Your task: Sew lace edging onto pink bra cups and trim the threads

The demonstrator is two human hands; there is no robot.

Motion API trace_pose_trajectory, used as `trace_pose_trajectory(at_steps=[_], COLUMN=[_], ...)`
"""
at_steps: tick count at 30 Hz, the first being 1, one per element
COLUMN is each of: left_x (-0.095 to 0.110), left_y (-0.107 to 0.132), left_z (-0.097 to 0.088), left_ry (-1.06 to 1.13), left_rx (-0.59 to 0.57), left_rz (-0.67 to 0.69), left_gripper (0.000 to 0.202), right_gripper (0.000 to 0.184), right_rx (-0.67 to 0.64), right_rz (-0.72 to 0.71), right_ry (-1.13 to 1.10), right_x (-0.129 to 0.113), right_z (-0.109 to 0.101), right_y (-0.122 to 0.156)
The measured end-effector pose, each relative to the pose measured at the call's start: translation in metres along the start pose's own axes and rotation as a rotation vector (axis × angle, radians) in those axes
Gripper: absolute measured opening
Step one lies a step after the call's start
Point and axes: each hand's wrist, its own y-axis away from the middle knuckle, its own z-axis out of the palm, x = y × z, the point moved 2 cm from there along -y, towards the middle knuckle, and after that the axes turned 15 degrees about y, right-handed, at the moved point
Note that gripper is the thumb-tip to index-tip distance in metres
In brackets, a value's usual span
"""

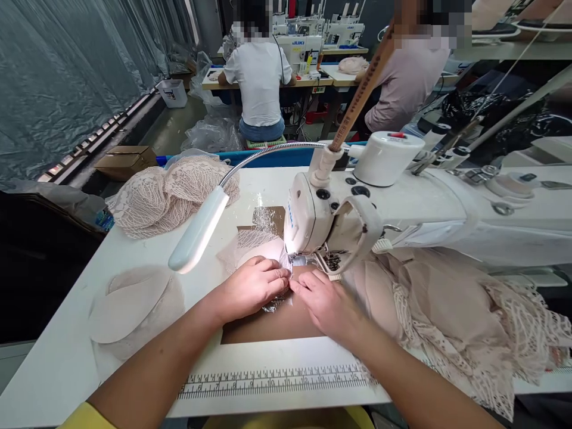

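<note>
Just in front of the needle of a white sewing machine [308, 208], my left hand [254, 287] and my right hand [326, 298] meet fingertip to fingertip. Pale lace fabric [257, 238] runs from behind the left hand to the presser foot. The left fingers are closed and press on its edge. My right thumb and forefinger pinch the same edge close to the needle; the stitching point is partly hidden by fingers. A brown sheet [272, 328] lies under both hands, and a crinkled clear film [273, 304] shows below the left fingers.
A lamp [201, 229] on a bendy neck hangs left of the machine head. Lace pieces [170, 193] are piled at the back left, and pale rounded panels [134, 304] lie nearer. Beige lace cloth [460, 316] is heaped on the right. Two people sit beyond the table.
</note>
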Motion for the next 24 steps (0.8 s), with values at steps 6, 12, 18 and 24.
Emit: trace_pose_trajectory(at_steps=[6,12,18,24], left_x=[0.003,0.006,0.006,0.007], left_y=[0.001,-0.004,-0.003,0.001], left_z=[0.003,0.008,0.0,-0.003], left_ry=[0.004,0.008,0.056,0.171], left_rx=[0.065,0.135,0.09,0.105], left_rz=[-0.063,-0.114,-0.152,-0.133], left_gripper=[0.025,0.026,0.028,0.021], right_gripper=[0.039,0.033,0.044,0.039], right_rx=[-0.042,0.039,0.012,0.068], right_rz=[0.001,0.028,0.168,0.215], right_ry=[-0.008,0.004,0.067,0.031], right_x=[0.003,0.006,0.01,0.013], right_z=[-0.003,-0.002,0.008,0.007], right_y=[0.001,-0.004,-0.003,0.0])
